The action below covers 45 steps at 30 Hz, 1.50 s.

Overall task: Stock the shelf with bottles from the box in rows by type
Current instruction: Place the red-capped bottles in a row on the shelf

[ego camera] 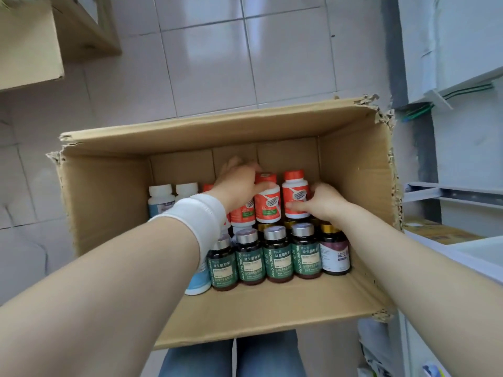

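Forearms (109, 268) inside box (109, 200) | left hand (236, 183) grips left red bottle (268, 206) | right hand (324, 202) grips right red bottle (295, 193)

This looks like a shop or its store room. A big cardboard box (245, 308) in the middle holds many pill bottles (277, 257) of a few kinds. Grey metal shelves (457, 194) stand at the right edge. Another brown box (27, 50) shows upper left, above a tiled floor (217, 63).

Open cardboard box (353, 186) seemingly flat on the pale, glossy tiled floor (206, 63).
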{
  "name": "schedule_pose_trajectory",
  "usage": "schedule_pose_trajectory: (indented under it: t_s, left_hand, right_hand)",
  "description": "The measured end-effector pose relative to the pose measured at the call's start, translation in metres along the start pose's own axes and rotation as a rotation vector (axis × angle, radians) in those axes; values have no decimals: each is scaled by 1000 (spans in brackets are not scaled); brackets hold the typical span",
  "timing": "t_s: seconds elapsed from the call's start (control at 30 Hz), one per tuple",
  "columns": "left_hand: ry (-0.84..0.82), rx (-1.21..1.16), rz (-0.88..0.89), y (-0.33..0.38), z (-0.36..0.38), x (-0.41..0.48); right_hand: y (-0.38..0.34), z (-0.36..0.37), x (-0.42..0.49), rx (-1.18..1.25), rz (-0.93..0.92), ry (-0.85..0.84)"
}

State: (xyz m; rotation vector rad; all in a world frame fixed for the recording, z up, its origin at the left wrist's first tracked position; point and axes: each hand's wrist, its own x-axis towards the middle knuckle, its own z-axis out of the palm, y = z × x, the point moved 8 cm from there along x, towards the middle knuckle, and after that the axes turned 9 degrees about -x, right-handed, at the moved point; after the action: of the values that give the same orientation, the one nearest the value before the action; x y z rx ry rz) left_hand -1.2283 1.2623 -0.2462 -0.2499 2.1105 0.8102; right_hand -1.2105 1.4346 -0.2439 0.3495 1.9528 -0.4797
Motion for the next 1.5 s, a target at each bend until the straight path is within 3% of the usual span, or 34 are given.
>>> schedule_pose_trajectory:
  t_s: [0.23,0.53,0.77,0.9,1.03,1.33,1.5]
  left_hand:
    - [79,-373,149,28,-51,-77]
    - [212,-774,354,89,-147,-232]
    - [101,-1025,457,129,-170,-331]
    - [-58,-1066,555,150,-157,-396]
    - [-182,-1031,633,177,-144,-457]
    - [-386,-736,916,280,-71,-627]
    - [-532,-620,1097,330,7,-733]
  right_hand:
    - [-10,-35,-66,251,-43,96]
    - [-34,-63,-224,527,-162,173]
    - [-36,-51,-359,820,-289,301]
    - [-30,-23,-442,1134,-400,373]
    - [-14,0,-518,1293,-481,489]
    - [80,38,-675,1443,-596,788]
    - [161,72,-765,1483,-591,916]
